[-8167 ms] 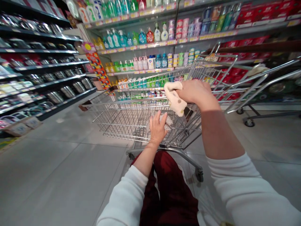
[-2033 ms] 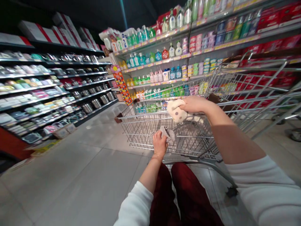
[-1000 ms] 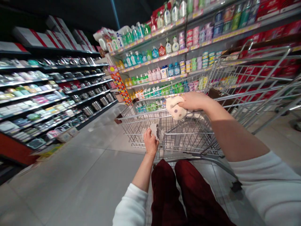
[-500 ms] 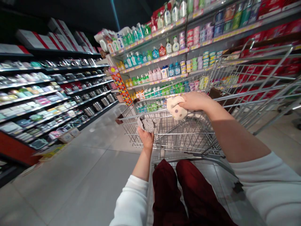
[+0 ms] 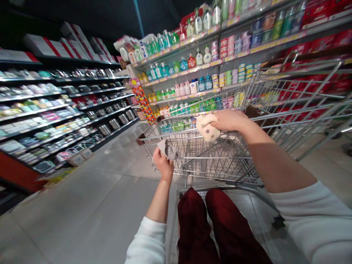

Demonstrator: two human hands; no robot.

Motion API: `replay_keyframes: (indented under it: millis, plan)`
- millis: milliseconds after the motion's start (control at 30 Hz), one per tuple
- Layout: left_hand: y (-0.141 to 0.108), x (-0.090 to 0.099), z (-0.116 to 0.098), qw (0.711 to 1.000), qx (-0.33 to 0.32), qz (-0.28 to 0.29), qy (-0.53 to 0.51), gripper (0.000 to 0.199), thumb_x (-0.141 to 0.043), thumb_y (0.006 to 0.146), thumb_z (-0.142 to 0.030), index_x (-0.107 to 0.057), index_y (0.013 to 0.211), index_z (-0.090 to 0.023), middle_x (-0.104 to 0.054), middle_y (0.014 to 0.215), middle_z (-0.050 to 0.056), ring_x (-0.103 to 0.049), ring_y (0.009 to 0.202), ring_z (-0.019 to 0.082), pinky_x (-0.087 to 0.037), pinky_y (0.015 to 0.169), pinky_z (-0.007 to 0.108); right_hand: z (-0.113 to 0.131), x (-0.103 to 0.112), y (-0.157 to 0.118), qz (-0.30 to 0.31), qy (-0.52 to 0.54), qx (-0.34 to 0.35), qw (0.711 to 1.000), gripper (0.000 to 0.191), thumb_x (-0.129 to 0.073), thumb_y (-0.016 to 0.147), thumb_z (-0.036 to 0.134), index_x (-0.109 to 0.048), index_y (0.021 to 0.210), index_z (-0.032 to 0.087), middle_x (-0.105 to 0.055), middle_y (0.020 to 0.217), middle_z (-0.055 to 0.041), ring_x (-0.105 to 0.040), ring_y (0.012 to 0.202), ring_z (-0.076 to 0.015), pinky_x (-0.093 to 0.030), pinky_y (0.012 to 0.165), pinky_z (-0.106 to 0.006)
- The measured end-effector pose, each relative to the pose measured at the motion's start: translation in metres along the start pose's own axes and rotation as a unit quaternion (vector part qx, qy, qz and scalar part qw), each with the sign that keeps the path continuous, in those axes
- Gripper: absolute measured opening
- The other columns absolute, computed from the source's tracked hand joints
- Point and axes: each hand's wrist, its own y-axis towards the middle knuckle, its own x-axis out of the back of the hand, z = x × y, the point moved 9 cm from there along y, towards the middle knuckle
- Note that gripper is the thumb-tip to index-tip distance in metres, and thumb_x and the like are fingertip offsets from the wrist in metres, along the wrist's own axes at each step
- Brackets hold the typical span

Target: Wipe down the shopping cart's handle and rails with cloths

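At the far left, beyond my left hand, stand black shelves (image 5: 118,131) with steel pots (image 5: 114,124) in a long row. There are too many pots to count well. Grey floor tiles (image 5: 82,209) lie between these shelves and the cart.

My left hand (image 5: 162,165) has just changed: it has moved up and to the left, and now it is near the back rail of the wire shopping cart (image 5: 206,161). Its fingers are closed and pinch a small grey cloth (image 5: 169,151), which stands above the hand. I cannot tell if this cloth touches the rail.

To the right of this hand, my right hand (image 5: 229,121) is also closed. It grips a cream cloth with dark dots (image 5: 206,128), which sits at the top rail of the same cart. This hand has moved very little.

Farther right are shelves of bottles (image 5: 189,96), in four rows that I can see, then a second wire cart (image 5: 310,91) and red boxes (image 5: 327,84) behind it.

So I count two hands, two cloths, one in each hand, and two carts.
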Motion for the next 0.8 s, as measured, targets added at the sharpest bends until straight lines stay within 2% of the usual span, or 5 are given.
replay_keyframes:
  millis: [100, 200, 400, 567, 800]
  plan:
    - [0.05, 0.026, -0.005, 0.996, 0.023, -0.082, 0.018, 0.054, -0.061, 0.077, -0.019, -0.064, 0.13, -0.015, -0.05, 0.146, 0.019, -0.047, 0.133, 0.034, -0.037, 0.115, 0.049, 0.0, -0.001, 0.001, -0.008, 0.006, 0.018, 1.0, 0.057, -0.042, 0.087, 0.053, -0.073, 0.127, 0.027, -0.074, 0.119, -0.0109, -0.066, 0.1, -0.0304, -0.046, 0.078, -0.041]
    - [0.077, 0.013, -0.007, 0.998, 0.033, -0.038, 0.028, 0.058, -0.058, 0.068, -0.008, -0.064, 0.125, -0.013, -0.046, 0.149, 0.02, -0.044, 0.137, 0.034, -0.034, 0.118, 0.049, -0.003, -0.001, 0.002, -0.013, 0.005, 0.012, 1.0, 0.056, -0.043, 0.087, 0.054, -0.074, 0.125, 0.027, -0.074, 0.118, -0.0109, -0.066, 0.099, -0.0302, -0.045, 0.078, -0.041]
    - [0.006, -0.036, 0.028, 0.98, 0.171, 0.091, 0.05, 0.035, -0.059, 0.07, -0.01, -0.067, 0.104, -0.008, -0.056, 0.126, 0.025, -0.045, 0.133, 0.04, -0.036, 0.116, 0.055, 0.0, -0.001, 0.001, -0.004, -0.009, 0.006, 1.0, 0.057, -0.04, 0.088, 0.053, -0.074, 0.125, 0.026, -0.074, 0.119, -0.0117, -0.066, 0.1, -0.0306, -0.044, 0.077, -0.04]
    - [-0.051, -0.047, 0.038, 0.975, 0.178, 0.13, 0.038, 0.021, -0.054, 0.073, -0.008, -0.069, 0.087, -0.014, -0.062, 0.11, 0.022, -0.051, 0.123, 0.039, -0.041, 0.111, 0.058, 0.0, 0.001, -0.001, -0.008, -0.014, -0.001, 1.0, 0.058, -0.039, 0.087, 0.053, -0.074, 0.126, 0.027, -0.074, 0.117, -0.0113, -0.066, 0.1, -0.0305, -0.046, 0.077, -0.04]
    - [0.0, -0.004, 0.044, 0.989, 0.143, 0.016, 0.019, 0.044, -0.054, 0.067, -0.006, -0.072, 0.106, -0.015, -0.058, 0.129, 0.019, -0.049, 0.129, 0.037, -0.041, 0.114, 0.055, 0.0, 0.003, -0.004, -0.007, -0.01, -0.01, 1.0, 0.056, -0.043, 0.085, 0.057, -0.076, 0.121, 0.028, -0.075, 0.113, -0.0099, -0.066, 0.096, -0.029, -0.046, 0.076, -0.039]
